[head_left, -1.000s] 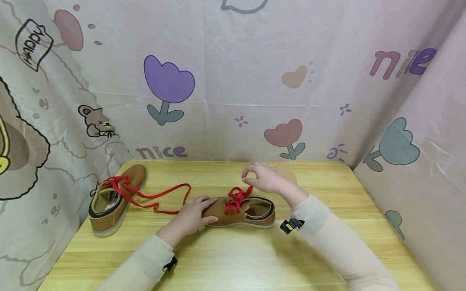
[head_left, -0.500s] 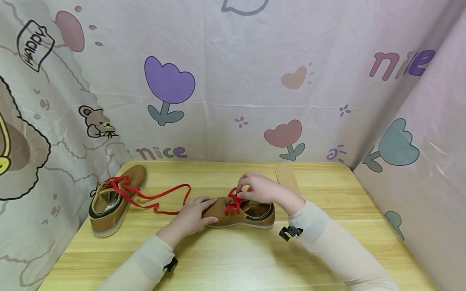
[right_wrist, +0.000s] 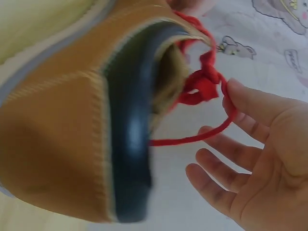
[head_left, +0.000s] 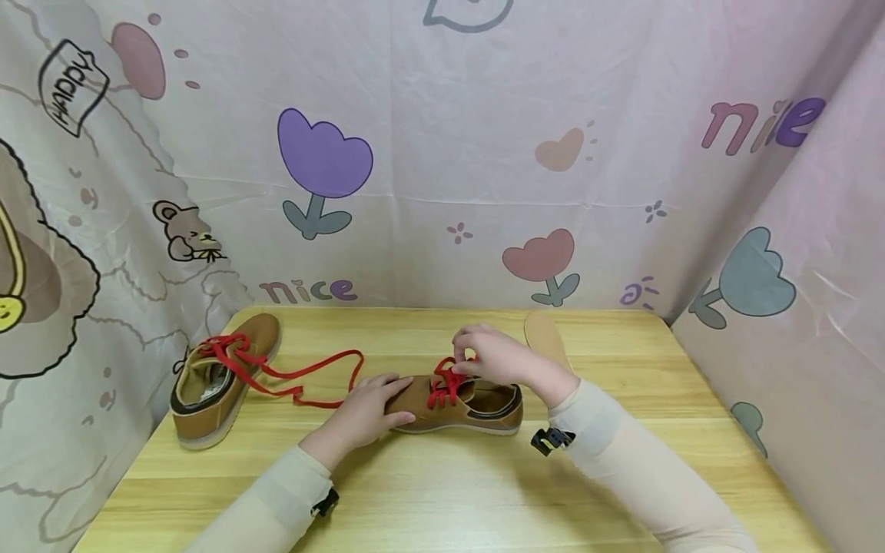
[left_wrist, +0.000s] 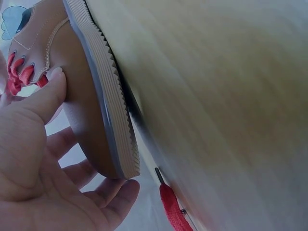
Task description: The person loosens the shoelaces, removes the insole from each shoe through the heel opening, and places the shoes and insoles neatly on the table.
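A brown leather shoe (head_left: 442, 422) stands on the table, its toe to the left and its heel to the right. My left hand (head_left: 366, 411) holds the toe, with the thumb on the near side and the other fingers round the far side and tip. Red shoelaces (right_wrist: 207, 77) run through the eyelets and are knotted over the tongue. Above that knot, my right hand (head_left: 494, 357) pinches a loop of lace between thumb and index finger. In the right wrist view its other fingers are spread loosely behind the loop, and the black-trimmed heel collar (right_wrist: 130, 120) fills the foreground.
A second brown shoe (head_left: 259, 334) sits at the table's left edge. Its long red laces (head_left: 318, 361) trail towards my left hand. A tan insole (head_left: 545, 338) lies behind my right wrist. Printed curtains (head_left: 415, 153) enclose the back and sides of the wooden table (head_left: 442, 499).
My right hand has come down and slightly left, from above the shoe to the knot, where it now pinches the lace. The left hand has stayed on the toe.
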Available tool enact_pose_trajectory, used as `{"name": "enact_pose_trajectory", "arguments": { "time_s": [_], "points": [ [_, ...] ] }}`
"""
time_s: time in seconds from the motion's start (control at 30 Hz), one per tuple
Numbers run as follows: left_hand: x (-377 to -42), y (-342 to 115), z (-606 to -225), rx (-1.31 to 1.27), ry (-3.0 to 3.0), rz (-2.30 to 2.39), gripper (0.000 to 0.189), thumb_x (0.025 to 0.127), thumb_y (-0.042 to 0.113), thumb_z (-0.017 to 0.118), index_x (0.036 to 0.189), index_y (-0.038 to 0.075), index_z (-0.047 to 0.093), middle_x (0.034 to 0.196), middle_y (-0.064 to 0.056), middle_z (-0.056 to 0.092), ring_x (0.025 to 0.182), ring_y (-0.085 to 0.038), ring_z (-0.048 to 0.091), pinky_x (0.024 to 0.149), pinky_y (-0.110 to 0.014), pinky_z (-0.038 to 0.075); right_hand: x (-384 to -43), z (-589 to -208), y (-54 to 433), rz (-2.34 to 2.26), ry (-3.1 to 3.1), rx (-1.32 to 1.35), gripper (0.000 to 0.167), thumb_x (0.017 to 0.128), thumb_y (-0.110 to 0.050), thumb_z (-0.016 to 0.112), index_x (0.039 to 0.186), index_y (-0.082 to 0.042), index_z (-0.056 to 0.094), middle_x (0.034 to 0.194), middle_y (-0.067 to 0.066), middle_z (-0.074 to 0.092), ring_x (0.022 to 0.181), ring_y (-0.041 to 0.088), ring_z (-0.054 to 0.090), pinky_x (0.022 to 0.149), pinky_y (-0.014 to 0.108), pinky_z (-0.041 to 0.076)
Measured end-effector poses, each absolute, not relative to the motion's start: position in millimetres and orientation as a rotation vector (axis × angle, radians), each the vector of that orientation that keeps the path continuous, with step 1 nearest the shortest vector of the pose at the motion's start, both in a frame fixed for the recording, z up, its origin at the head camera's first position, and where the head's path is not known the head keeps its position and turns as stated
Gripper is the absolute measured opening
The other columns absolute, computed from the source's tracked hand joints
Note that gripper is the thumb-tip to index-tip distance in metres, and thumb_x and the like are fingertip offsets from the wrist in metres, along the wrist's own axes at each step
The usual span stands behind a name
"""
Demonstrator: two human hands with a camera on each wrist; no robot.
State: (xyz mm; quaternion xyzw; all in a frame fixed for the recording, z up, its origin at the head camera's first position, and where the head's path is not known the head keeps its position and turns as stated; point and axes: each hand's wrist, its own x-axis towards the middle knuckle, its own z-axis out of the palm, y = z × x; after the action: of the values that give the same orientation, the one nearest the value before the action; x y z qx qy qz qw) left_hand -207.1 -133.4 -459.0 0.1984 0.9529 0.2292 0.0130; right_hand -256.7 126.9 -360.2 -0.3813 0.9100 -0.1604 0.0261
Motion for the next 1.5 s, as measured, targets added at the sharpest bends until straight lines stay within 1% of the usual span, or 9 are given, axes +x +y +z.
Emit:
{"name": "enact_pose_trajectory", "arguments": {
  "time_s": [0.1,0.3,0.43,0.6,0.7,0.83,1.03,1.3,1.5],
  "points": [
    [-207.5,-133.6,-460.0,0.616,2.966,0.714,0.065,0.091,0.044,0.071,0.146,0.016,0.054,0.147,-0.017,0.049,0.133,-0.043,0.044,0.108,-0.06,0.036,-259.6,-352.8,129.7,-0.526,2.818,-1.237,0.019,0.095,-0.021,0.071,0.08,-0.016,0.06,0.12,0.01,0.064,0.118,0.032,0.056,0.104,0.047,0.041],
    [-207.3,-134.1,-460.8,0.608,2.964,0.709,0.065,0.091,0.045,0.071,0.147,0.016,0.053,0.148,-0.017,0.049,0.134,-0.042,0.043,0.109,-0.06,0.035,-264.2,-331.9,138.7,-0.639,2.837,-1.248,0.014,0.098,-0.019,0.065,0.087,-0.013,0.059,0.113,0.009,0.063,0.109,0.029,0.054,0.098,0.047,0.04],
    [-206.1,-133.8,-459.2,0.608,2.956,0.73,0.065,0.091,0.043,0.071,0.147,0.015,0.054,0.147,-0.017,0.049,0.133,-0.042,0.044,0.108,-0.06,0.035,-269.9,-319.9,143.8,-0.784,2.865,-1.159,0.015,0.1,-0.019,0.062,0.087,-0.014,0.056,0.127,0.014,0.062,0.114,0.034,0.055,0.098,0.049,0.044],
    [-205.7,-133.7,-458.2,0.605,2.961,0.733,0.065,0.09,0.043,0.072,0.146,0.015,0.054,0.147,-0.017,0.049,0.132,-0.042,0.044,0.108,-0.06,0.036,-279.5,-309.9,146.3,-1.028,2.889,-1.018,0.017,0.103,-0.019,0.059,0.088,-0.012,0.053,0.139,0.015,0.055,0.098,0.029,0.062,0.085,0.043,0.053],
    [-205.9,-133.7,-458.0,0.605,2.962,0.732,0.065,0.09,0.043,0.072,0.146,0.015,0.054,0.147,-0.017,0.049,0.132,-0.042,0.044,0.108,-0.06,0.036,-284.5,-306.9,146.7,-1.172,2.927,-0.992,0.018,0.104,-0.02,0.056,0.09,-0.01,0.052,0.138,0.014,0.054,0.104,0.03,0.059,0.084,0.042,0.052],
    [-205.2,-133.3,-456.7,0.6,2.958,0.736,0.064,0.091,0.041,0.072,0.146,0.015,0.054,0.147,-0.017,0.049,0.132,-0.042,0.044,0.108,-0.06,0.036,-292.7,-308.7,146.8,-1.384,2.977,-0.939,0.019,0.105,-0.02,0.053,0.092,-0.007,0.05,0.137,0.015,0.055,0.123,0.033,0.048,0.088,0.044,0.051],
    [-204.4,-132.6,-455.0,0.606,2.944,0.744,0.064,0.091,0.04,0.072,0.146,0.014,0.054,0.147,-0.018,0.048,0.134,-0.044,0.042,0.109,-0.062,0.033,-309.2,-313.9,148.6,-1.707,2.996,-0.802,0.021,0.105,-0.017,0.053,0.092,-0.001,0.05,0.136,0.021,0.052,0.11,0.035,0.061,0.087,0.046,0.051],
    [-204.6,-132.7,-456.3,0.604,2.95,0.744,0.065,0.091,0.041,0.072,0.146,0.014,0.054,0.147,-0.018,0.049,0.133,-0.044,0.043,0.108,-0.061,0.035,-320.2,-334.8,150.8,-1.317,3.019,-0.602,0.027,0.105,-0.029,0.053,0.12,-0.007,0.059,0.142,0.019,0.045,0.127,0.038,0.04,0.104,0.055,0.036],
    [-204.7,-132.7,-455.4,0.608,2.948,0.749,0.064,0.091,0.04,0.072,0.146,0.013,0.054,0.147,-0.018,0.049,0.133,-0.044,0.043,0.108,-0.061,0.035,-313.0,-346.2,150.4,-1.09,2.976,-0.658,0.025,0.104,-0.028,0.057,0.118,-0.008,0.063,0.139,0.018,0.048,0.128,0.039,0.038,0.105,0.057,0.035]
  ]
}}
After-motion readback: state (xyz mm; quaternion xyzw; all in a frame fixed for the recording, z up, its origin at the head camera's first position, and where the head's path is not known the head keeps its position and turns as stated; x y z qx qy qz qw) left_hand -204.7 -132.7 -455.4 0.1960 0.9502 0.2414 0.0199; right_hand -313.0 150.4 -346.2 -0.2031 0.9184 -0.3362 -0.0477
